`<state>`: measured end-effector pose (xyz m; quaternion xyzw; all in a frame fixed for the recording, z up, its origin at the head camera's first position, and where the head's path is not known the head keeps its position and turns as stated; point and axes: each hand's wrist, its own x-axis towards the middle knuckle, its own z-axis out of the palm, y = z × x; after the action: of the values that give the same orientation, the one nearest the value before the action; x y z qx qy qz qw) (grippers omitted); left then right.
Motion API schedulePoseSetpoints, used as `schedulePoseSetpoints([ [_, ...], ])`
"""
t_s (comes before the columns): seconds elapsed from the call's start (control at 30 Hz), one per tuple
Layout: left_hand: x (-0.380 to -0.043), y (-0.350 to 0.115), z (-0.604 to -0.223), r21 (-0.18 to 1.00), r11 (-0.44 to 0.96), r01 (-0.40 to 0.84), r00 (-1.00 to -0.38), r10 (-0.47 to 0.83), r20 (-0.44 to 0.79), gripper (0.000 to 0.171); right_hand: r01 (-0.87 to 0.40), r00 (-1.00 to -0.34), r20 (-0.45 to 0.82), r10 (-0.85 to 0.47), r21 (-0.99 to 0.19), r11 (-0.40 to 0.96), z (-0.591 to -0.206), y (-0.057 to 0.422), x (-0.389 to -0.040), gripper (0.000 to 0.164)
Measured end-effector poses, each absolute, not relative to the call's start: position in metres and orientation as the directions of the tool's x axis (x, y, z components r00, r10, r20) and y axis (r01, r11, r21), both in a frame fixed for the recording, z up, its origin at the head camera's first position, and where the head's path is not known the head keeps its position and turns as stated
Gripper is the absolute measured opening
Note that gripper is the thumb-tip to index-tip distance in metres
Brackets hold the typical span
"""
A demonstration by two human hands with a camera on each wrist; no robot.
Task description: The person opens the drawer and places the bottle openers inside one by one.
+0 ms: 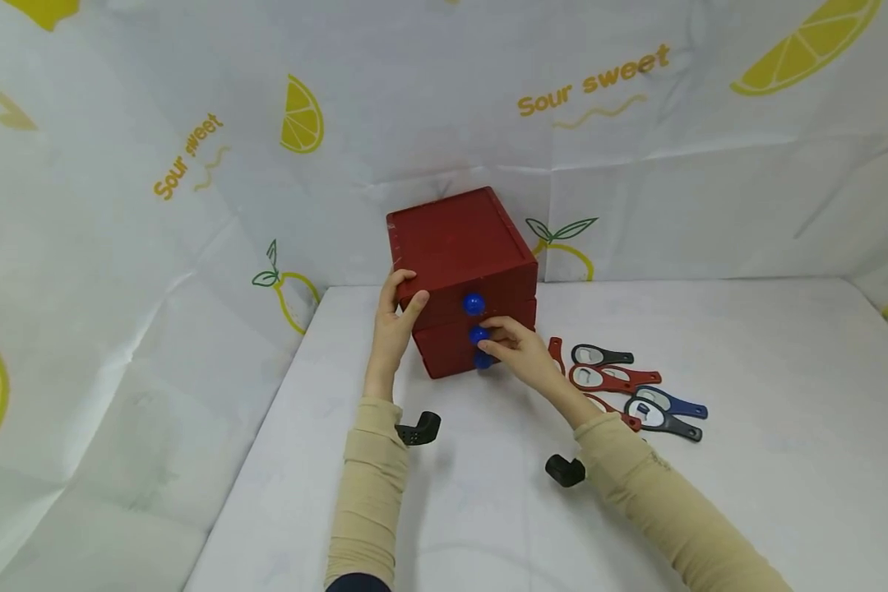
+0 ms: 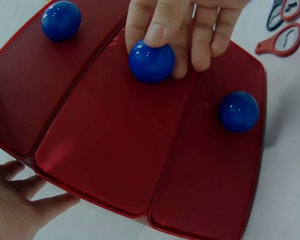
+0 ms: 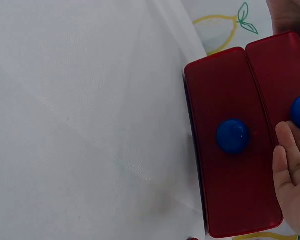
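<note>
A red drawer box [image 1: 459, 238] with three drawer fronts, one above another, stands on the white table. Each front carries a round blue knob. My left hand [image 1: 392, 329] holds the box at its upper left front corner, the fingers bent over the edge. Thumb and fingers of my right hand [image 1: 521, 353] pinch the middle knob [image 2: 151, 62]. Above that is the top knob [image 1: 474, 304], and below it the bottom knob [image 3: 232, 136]. All three drawers look closed. The right hand partly covers the middle front.
To the right of the box lie several bottle openers in red, black and blue, some overlapping, among them a blue opener [image 1: 673, 403] and a black opener [image 1: 603, 355]. A white sheet printed with lemons [image 1: 444, 107] hangs behind the table.
</note>
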<state>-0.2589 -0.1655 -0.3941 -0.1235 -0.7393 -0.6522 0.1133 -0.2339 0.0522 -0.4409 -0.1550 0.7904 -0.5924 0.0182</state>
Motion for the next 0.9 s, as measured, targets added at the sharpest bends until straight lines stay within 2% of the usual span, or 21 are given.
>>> schedulePoseSetpoints([
  [0.3, -0.253, -0.164, -0.383, 0.953, 0.109, 0.283, -0.959, 0.059, 0.278, 0.038, -0.174, -0.964, 0.116, -0.238, -0.955, 0.242, -0.44, 0.052, -0.23, 0.036],
  [0.5, -0.244, -0.162, -0.371, 0.956, 0.111, 0.272, -0.962, 0.057, 0.267, 0.04, -0.193, -0.96, 0.123, -0.25, -0.942, 0.275, -0.44, 0.056, -0.223, 0.033],
  [0.9, -0.242, -0.162, -0.371, 0.958, 0.117, 0.26, -0.965, 0.053, 0.256, 0.039, -0.251, -0.948, 0.155, -0.279, -0.902, 0.353, -0.44, 0.067, -0.202, 0.03],
])
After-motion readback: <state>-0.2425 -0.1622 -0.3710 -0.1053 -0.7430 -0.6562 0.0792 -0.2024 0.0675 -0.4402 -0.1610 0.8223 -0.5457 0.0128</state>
